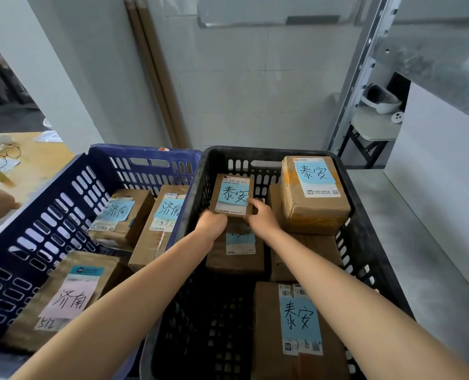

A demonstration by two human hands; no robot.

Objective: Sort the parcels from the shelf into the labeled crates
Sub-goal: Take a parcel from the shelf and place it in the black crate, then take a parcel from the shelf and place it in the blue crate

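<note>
A small brown parcel (232,194) with a blue handwritten note is held tilted over the black crate (365,242). My left hand (211,223) grips its lower left corner, and my right hand (260,213) pinches its lower right corner with the thumb on the label. Under it in the black crate lie other blue-noted parcels: a big one at the back right (314,193), one below the hands (236,250), and one at the front (299,333). The blue crate (44,223) on the left holds three parcels (121,218) with a different handwritten name.
A metal shelf frame (365,78) rises at the right, with a white panel (441,149) beside it. Behind the crates, cardboard tubes (156,78) lean on the tiled wall. A wooden table (33,163) with glasses and papers stands at the far left, where another person's hand shows.
</note>
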